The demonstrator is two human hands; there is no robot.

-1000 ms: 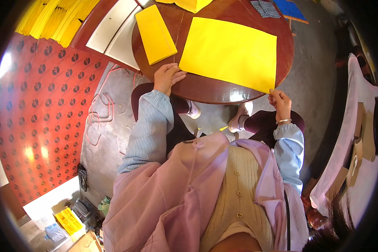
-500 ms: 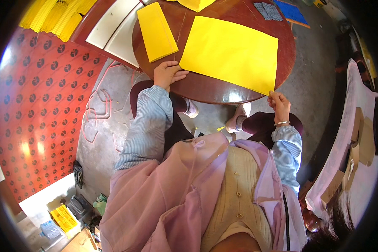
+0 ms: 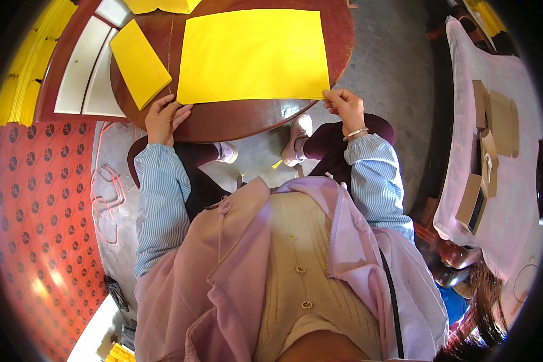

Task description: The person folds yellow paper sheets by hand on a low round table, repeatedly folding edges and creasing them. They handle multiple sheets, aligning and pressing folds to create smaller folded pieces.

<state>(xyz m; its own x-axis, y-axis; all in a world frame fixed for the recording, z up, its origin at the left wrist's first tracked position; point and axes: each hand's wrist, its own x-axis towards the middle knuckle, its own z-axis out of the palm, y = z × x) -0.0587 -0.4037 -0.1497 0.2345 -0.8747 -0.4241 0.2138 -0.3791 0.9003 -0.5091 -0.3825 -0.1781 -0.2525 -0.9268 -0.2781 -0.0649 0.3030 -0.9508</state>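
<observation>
A large flat yellow sheet (image 3: 253, 54) lies on the round brown table (image 3: 235, 120), its near edge close to the table's front rim. At the sheet's near left corner is my left hand (image 3: 163, 120), its fingertips closed at the corner and the other fingers loosely bent. My right hand (image 3: 346, 110) pinches the near right corner between thumb and fingertips. Left of the sheet lies a narrow folded yellow piece (image 3: 140, 65), a small gap away from it. Another yellow piece (image 3: 163, 5) shows at the far edge, cut off by the picture's rim.
Stacked yellow material (image 3: 27, 66) sits at the far left, beside a red-and-white panelled piece (image 3: 90, 66). A red patterned board (image 3: 42, 229) stands at left. At right, opened cardboard boxes (image 3: 485, 139) lie on a pale cloth (image 3: 452, 205). A pink cord (image 3: 110, 187) trails on the floor.
The view has swung right, so the table, sheet and both hands appear farther left. Both hands remain at the sheet's near corners. More of the cloth with boxes shows at right.
</observation>
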